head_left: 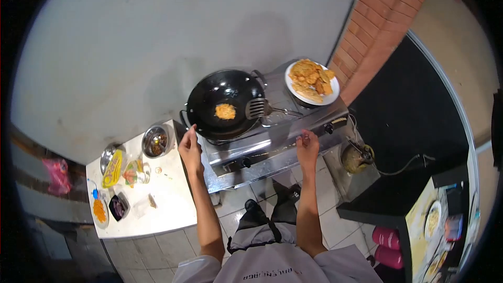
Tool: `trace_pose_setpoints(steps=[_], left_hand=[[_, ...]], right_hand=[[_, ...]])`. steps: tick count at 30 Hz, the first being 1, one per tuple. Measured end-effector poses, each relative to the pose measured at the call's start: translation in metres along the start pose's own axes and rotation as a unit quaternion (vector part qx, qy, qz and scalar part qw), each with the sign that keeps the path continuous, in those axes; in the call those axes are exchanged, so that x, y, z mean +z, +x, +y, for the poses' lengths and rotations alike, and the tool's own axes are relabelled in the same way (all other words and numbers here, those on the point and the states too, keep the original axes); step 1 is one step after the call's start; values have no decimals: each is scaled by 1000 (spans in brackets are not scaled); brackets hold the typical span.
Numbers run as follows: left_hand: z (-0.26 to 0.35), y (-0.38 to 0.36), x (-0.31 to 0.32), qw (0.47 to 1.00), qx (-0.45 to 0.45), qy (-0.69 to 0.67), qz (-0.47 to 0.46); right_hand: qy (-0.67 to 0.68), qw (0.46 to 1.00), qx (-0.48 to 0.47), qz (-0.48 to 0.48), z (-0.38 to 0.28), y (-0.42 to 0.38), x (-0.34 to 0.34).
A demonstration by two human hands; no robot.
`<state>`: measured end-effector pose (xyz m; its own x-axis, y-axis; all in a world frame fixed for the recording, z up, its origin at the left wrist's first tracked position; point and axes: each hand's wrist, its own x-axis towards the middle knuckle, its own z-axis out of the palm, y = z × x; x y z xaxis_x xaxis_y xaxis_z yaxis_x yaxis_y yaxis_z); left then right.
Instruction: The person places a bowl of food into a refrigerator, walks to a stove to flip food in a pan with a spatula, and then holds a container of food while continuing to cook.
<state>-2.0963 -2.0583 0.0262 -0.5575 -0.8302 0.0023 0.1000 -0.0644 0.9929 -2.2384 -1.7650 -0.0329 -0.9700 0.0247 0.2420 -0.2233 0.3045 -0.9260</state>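
A black wok (209, 94) stands on the left side of the steel stove (283, 144), with a small orange-yellow fritter (225, 111) in it. My left hand (190, 149) is at the wok's lower left, close to its side handle, fingers pinched; whether it touches is unclear. A slotted spatula (258, 108) lies with its head over the wok's right rim and its handle across the stove. My right hand (307, 144) hovers by the stove's front edge, fingers curled together, below a white plate (335, 94) of fried food (309, 77).
At left, a white table (173, 199) holds metal bowls (155, 141), a yellow packet (112, 169), a dark bowl (118, 207) and a plate of orange shreds (99, 210). A brick column (367, 31) rises behind right. Pink cylinders (387, 246) stand at lower right.
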Motion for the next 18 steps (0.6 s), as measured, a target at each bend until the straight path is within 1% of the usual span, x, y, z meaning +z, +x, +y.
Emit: trace_pose_setpoints(steps=[1, 2, 4, 5, 6, 8, 10, 12, 14, 16, 18], left_hand=[[-1, -9, 12, 997, -40, -60, -10], [2, -19, 22, 993, -58, -98, -30], [10, -38, 52, 984, -86, -139, -75], [12, -46, 68, 979, -99, -150, -100], [11, -54, 83, 972, -95, -161, -143], [14, -75, 118, 953, -122, -185, -205], [16, -104, 152, 936, -135, -187, -266], [12, -137, 185, 910, -164, -178, -336], [12, -180, 216, 890, -188, -153, -385], [12, -226, 240, 861, -204, -149, -441], [7, -275, 260, 830, -212, -148, -495]], right_hand=[[9, 1000, 6, 19, -7, -5, -6], [4, 999, 11, 39, -8, -6, -15], [79, 995, 36, 39, -10, -4, -39], [62, 995, 40, 61, -27, -7, -57], [58, 994, 41, 87, -26, -6, -74], [87, 989, 41, 109, -23, -6, -111], [93, 982, 54, 157, -28, -14, -148], [156, 966, 49, 199, -24, -29, -186], [146, 954, 67, 253, -18, -55, -222], [131, 948, 95, 274, -15, -88, -261], [117, 939, 79, 313, -9, -121, -306]])
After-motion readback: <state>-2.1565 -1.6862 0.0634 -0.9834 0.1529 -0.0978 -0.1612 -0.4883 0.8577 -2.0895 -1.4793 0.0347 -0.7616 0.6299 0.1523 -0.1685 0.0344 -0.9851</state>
